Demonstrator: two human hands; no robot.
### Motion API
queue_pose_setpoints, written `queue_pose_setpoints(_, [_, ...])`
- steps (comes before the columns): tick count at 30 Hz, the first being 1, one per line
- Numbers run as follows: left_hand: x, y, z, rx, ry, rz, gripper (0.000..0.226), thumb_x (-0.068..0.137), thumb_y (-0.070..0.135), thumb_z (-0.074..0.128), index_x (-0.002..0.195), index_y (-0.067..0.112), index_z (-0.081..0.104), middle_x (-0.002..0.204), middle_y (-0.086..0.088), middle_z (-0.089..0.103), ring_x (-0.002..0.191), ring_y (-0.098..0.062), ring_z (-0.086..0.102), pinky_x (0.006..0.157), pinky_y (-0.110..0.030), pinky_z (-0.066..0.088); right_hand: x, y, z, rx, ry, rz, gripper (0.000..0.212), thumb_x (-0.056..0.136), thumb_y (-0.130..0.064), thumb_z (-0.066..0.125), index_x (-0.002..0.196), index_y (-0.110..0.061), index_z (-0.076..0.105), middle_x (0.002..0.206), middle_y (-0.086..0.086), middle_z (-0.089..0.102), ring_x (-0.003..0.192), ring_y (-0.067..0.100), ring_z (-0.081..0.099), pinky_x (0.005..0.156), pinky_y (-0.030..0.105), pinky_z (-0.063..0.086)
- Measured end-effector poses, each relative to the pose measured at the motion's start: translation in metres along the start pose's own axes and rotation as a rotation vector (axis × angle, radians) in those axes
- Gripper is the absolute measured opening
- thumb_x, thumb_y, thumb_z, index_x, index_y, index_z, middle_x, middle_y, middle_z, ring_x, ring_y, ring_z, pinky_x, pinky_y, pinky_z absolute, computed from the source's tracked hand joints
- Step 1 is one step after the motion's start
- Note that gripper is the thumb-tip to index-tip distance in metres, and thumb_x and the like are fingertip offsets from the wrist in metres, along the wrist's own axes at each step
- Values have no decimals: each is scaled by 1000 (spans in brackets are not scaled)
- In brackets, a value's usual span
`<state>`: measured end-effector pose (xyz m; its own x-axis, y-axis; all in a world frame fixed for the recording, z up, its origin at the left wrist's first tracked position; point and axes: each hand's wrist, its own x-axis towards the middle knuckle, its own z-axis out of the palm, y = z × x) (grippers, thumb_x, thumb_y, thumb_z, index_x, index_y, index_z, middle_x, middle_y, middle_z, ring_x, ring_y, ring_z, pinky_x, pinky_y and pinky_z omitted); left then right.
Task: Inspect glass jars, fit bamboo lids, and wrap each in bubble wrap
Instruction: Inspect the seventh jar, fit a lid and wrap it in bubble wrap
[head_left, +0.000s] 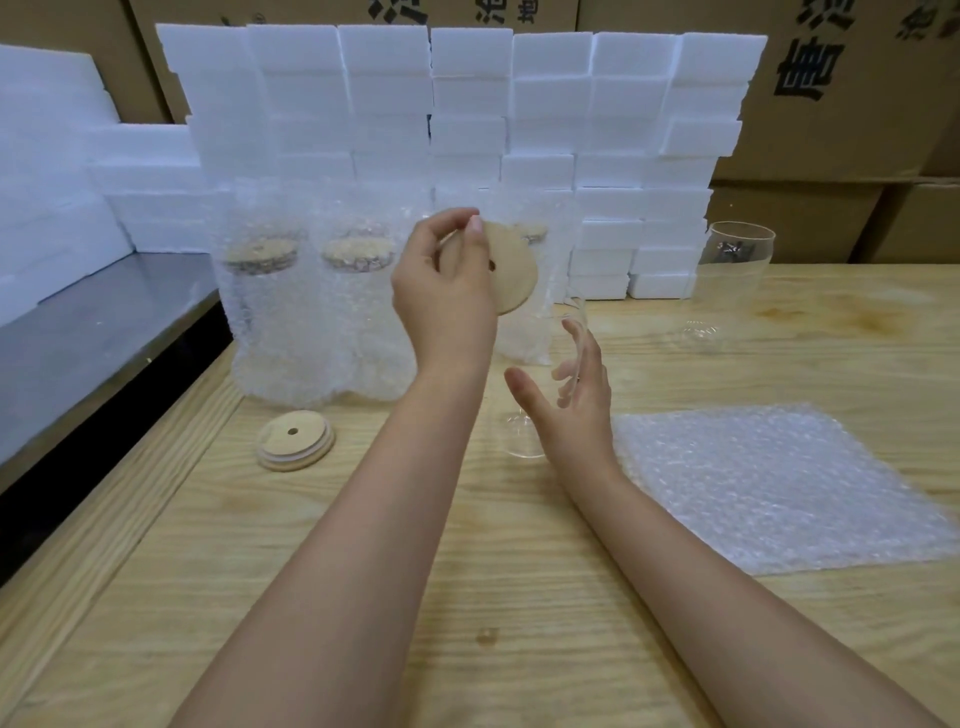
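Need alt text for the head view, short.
The left hand pinches a round bamboo lid above a clear glass jar, the right hand open beside the jar. Wrapped jars stand behind; spare lids lie left, a bubble wrap sheet right, on a wooden table.

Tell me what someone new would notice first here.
The left hand holds a round bamboo lid up at centre, the open right hand by a clear jar below it. Behind stands a wall of white foam blocks; a bubble wrap sheet lies at right.
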<state>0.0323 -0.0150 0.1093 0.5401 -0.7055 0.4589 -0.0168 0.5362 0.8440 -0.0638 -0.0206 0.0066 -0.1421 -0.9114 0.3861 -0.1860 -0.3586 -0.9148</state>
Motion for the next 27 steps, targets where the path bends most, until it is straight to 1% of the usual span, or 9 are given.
queue_pose_setpoints(4, [8, -7, 16, 8, -47, -167, 17, 91, 17, 63, 78, 27, 64, 72, 11, 63, 65, -3, 60, 75, -24, 49, 0, 0, -1, -5, 7, -8, 85, 53, -74, 60, 131, -53, 31, 106, -4, 43, 116, 21, 44, 101, 31, 36])
queue_pose_setpoints(9, [13, -8, 25, 90, -232, -401, 19, 86, 8, 61, 74, 21, 69, 75, 7, 67, 81, -13, 62, 75, -22, 47, 0, 0, 0, -15, 5, -32, 85, 54, -73, 59, 132, -50, 33, 104, -5, 44, 114, 21, 44, 98, 30, 38])
queue_pose_setpoints(13, [10, -6, 25, 137, -262, -482, 14, 85, 13, 61, 88, 19, 73, 78, 8, 66, 70, -5, 57, 60, -21, 39, 1, 0, 1, -43, -10, -49, 86, 57, -73, 57, 135, -47, 32, 109, -3, 45, 115, 20, 43, 96, 28, 36])
queue_pose_setpoints(16, [10, -7, 24, 127, -267, -502, 19, 88, 13, 58, 95, 18, 74, 81, 9, 66, 71, -3, 56, 58, -20, 36, -1, -6, -2, 44, 0, -85, 87, 68, -70, 47, 145, -36, 24, 119, -7, 40, 117, 7, 41, 101, 28, 36])
queue_pose_setpoints(19, [10, -7, 25, 109, -271, -519, 19, 88, 12, 56, 92, 18, 74, 84, 8, 67, 74, -4, 58, 59, -20, 36, 4, -21, -10, 63, 75, -303, 64, 87, -53, 42, 144, -34, 21, 142, -15, 33, 133, 5, 34, 112, 34, 31])
queue_pose_setpoints(21, [10, -8, 26, 104, -265, -535, 18, 87, 13, 57, 89, 19, 74, 83, 6, 68, 73, -7, 60, 58, -20, 36, 12, -32, -14, -26, 45, -467, 43, 96, -37, 40, 139, -31, 37, 142, -17, 39, 136, 8, 36, 114, 39, 29])
queue_pose_setpoints(23, [9, -10, 26, 89, -258, -546, 18, 87, 13, 56, 85, 20, 74, 82, 4, 68, 78, -12, 63, 58, -21, 38, 17, -37, -13, -97, 23, -514, 33, 97, -26, 46, 127, -18, 56, 131, -11, 51, 126, 3, 44, 109, 27, 35])
queue_pose_setpoints(25, [10, -13, 27, 58, -257, -547, 22, 88, 13, 54, 78, 22, 71, 86, 2, 68, 91, -17, 66, 63, -24, 42, 19, -37, -12, -137, 21, -513, 26, 94, -15, 54, 118, -7, 61, 125, -2, 55, 119, 0, 46, 100, 12, 33])
queue_pose_setpoints(27, [9, -14, 26, 30, -253, -551, 24, 89, 12, 53, 75, 21, 70, 87, 0, 69, 93, -20, 67, 64, -23, 46, 20, -36, -12, -153, 23, -518, 24, 92, -10, 57, 115, -4, 62, 122, -1, 53, 116, 0, 47, 97, 8, 32])
